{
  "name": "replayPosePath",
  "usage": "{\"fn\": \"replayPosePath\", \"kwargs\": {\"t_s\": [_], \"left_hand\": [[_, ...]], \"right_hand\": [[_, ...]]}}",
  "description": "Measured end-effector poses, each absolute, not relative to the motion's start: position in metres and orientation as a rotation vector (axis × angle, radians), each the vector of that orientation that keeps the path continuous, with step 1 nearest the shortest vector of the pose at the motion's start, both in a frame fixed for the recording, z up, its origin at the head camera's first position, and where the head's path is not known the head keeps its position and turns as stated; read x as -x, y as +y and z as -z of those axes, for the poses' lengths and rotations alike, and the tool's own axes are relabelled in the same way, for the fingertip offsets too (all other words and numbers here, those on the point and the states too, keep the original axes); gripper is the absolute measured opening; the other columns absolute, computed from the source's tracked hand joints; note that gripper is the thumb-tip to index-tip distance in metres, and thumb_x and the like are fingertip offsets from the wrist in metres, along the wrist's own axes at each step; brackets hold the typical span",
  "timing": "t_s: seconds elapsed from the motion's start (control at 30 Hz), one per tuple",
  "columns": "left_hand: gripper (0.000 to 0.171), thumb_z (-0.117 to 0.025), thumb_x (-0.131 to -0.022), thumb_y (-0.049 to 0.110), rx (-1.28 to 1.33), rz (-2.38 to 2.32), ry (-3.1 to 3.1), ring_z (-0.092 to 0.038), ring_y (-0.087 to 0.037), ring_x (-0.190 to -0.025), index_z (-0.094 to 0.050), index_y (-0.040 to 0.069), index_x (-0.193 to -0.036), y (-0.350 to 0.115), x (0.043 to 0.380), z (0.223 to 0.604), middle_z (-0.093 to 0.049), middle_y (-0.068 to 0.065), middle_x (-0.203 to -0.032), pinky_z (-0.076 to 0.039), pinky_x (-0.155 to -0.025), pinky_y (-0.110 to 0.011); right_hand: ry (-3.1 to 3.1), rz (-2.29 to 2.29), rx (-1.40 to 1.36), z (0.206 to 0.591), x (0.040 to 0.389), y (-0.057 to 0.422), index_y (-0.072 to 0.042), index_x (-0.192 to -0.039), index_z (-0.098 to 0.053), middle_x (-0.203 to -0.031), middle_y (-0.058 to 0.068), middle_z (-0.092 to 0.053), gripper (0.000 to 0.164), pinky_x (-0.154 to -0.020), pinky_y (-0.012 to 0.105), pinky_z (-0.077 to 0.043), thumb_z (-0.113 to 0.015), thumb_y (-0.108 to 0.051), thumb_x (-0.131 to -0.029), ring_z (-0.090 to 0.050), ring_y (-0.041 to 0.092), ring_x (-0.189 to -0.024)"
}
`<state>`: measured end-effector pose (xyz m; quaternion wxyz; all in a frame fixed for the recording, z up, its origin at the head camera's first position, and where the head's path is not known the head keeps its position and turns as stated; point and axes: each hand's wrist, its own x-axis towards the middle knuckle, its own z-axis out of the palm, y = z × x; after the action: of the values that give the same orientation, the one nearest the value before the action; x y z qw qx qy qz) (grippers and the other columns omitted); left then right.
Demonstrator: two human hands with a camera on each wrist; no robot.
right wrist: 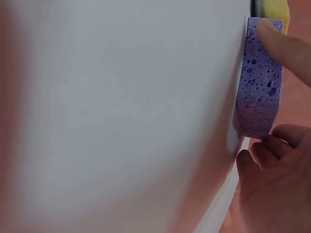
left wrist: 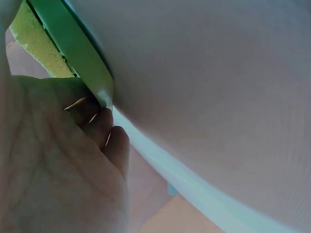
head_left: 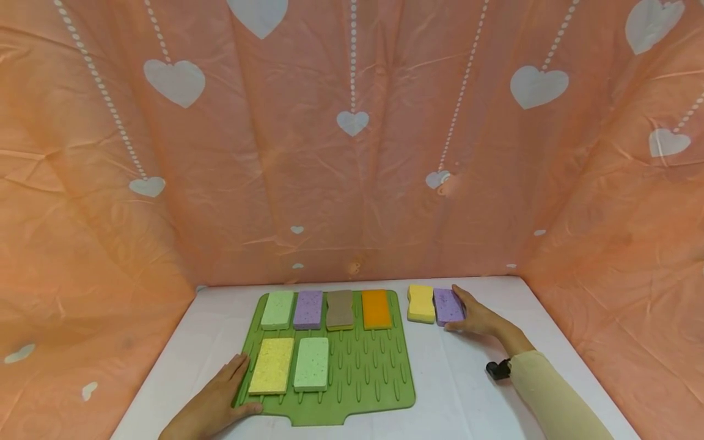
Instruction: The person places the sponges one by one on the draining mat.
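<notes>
My right hand (head_left: 480,316) holds a purple sponge (head_left: 448,305) on the white table, thumb at its near end and fingers at its far end. The right wrist view shows the porous side of this purple sponge (right wrist: 262,73) between thumb and fingers. Just left of it lies a yellow sponge (head_left: 421,303) with a scalloped outline. My left hand (head_left: 220,391) rests at the left edge of a green ridged mat (head_left: 379,379), its thumb by the front corner. In the left wrist view, fingertips touch the rim of the mat (left wrist: 80,48).
Along the mat's back lie a pale green sponge (head_left: 277,309), a purple sponge (head_left: 308,309), a grey-brown sponge (head_left: 340,309) and an orange sponge (head_left: 376,308). In front are a yellow sponge (head_left: 272,365) and a pale green sponge (head_left: 311,363). Orange curtains (head_left: 352,183) enclose the table.
</notes>
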<state>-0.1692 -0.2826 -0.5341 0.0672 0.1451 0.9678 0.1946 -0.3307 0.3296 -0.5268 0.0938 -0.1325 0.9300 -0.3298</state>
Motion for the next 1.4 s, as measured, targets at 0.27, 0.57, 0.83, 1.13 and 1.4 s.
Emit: {"fn": "replayPosePath", "kwargs": {"t_s": [0.27,0.57,0.83,1.13,1.4], "left_hand": [[0.116,-0.076,-0.090,0.066,-0.441,-0.600,2.907,-0.033,-0.057,-0.152,-0.032,-0.015,-0.161,-0.283,0.169,0.536,-0.030,-0.035,-0.168,-0.040,-0.117,-0.069],[0.116,-0.076,-0.090,0.067,-0.442,-0.593,2.915,-0.033,-0.057,-0.152,-0.032,-0.015,-0.161,-0.283,0.168,0.535,-0.030,-0.035,-0.168,-0.041,-0.116,-0.068],[0.117,-0.077,-0.089,0.066,-0.432,-0.604,2.905,-0.032,-0.057,-0.152,-0.033,-0.016,-0.160,-0.283,0.169,0.535,-0.030,-0.036,-0.167,-0.039,-0.117,-0.069],[0.119,-0.079,-0.088,0.065,-0.425,-0.621,2.902,-0.031,-0.058,-0.153,-0.032,-0.017,-0.159,-0.284,0.171,0.537,-0.030,-0.036,-0.167,-0.037,-0.118,-0.069],[0.117,-0.078,-0.090,0.065,-0.424,-0.635,2.882,-0.030,-0.059,-0.153,-0.031,-0.016,-0.160,-0.283,0.171,0.533,-0.028,-0.036,-0.168,-0.037,-0.117,-0.071]], "right_hand": [[2.773,0.994,0.342,0.528,0.328,0.331,0.010,-0.167,-0.011,-0.168,0.042,-0.015,0.127,-0.125,0.074,-0.018,-0.093,-0.041,-0.084,-0.019,0.061,-0.155],[2.802,1.001,0.263,0.531,0.323,0.332,0.008,-0.167,-0.017,-0.166,0.041,-0.024,0.127,-0.124,0.073,-0.024,-0.094,-0.046,-0.082,-0.027,0.060,-0.153],[2.830,0.998,0.226,0.530,0.312,0.333,0.005,-0.168,-0.018,-0.166,0.040,-0.025,0.128,-0.122,0.074,-0.027,-0.094,-0.049,-0.081,-0.030,0.060,-0.151],[2.931,1.053,0.381,0.524,0.295,0.327,0.009,-0.165,-0.023,-0.164,0.040,-0.029,0.116,-0.121,0.075,-0.028,-0.094,-0.035,-0.084,-0.032,0.062,-0.150],[2.966,1.082,0.494,0.514,0.281,0.315,0.010,-0.164,-0.026,-0.164,0.039,-0.030,0.114,-0.121,0.075,-0.027,-0.094,-0.035,-0.084,-0.030,0.061,-0.151]]}}
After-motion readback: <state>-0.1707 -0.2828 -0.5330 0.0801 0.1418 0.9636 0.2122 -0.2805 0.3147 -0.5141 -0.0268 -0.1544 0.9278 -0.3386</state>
